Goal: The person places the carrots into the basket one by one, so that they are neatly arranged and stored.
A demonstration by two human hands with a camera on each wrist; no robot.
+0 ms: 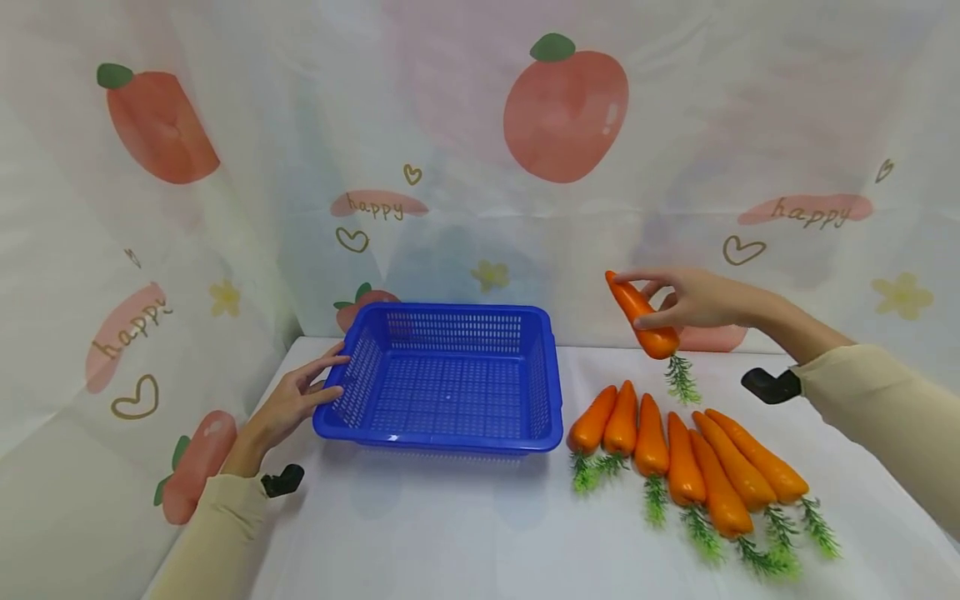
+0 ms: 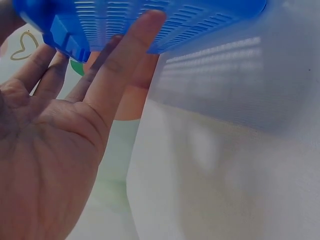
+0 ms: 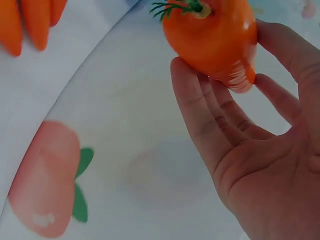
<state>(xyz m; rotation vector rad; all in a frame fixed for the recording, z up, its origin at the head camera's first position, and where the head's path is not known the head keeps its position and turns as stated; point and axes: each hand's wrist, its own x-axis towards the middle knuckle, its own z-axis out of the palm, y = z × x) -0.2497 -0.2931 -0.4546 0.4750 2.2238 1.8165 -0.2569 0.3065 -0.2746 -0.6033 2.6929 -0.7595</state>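
My right hand (image 1: pixel 701 298) pinches an orange carrot (image 1: pixel 643 317) in the air above the table, right of the basket. Its narrow tip slants up to the left, and green fronds hang from the thick end. Seen from the right wrist, the carrot (image 3: pixel 210 37) sits between thumb and fingertips, clear of the palm. At the left side of a blue perforated basket (image 1: pixel 442 444), my left hand (image 1: pixel 288 406) touches the rim with extended fingers. The left wrist view shows the thumb against the slotted basket wall (image 2: pixel 195 22). No carrot lies in the basket.
Several carrots (image 1: pixel 684 467) lie in a row on the white table (image 1: pixel 450 533), right of the basket, green tops toward the front. A patterned cloth (image 1: pixel 465 100) with printed fruit hangs behind the table and along its left side. Black wrist mounts (image 1: pixel 771 386) stick out from both sleeves.
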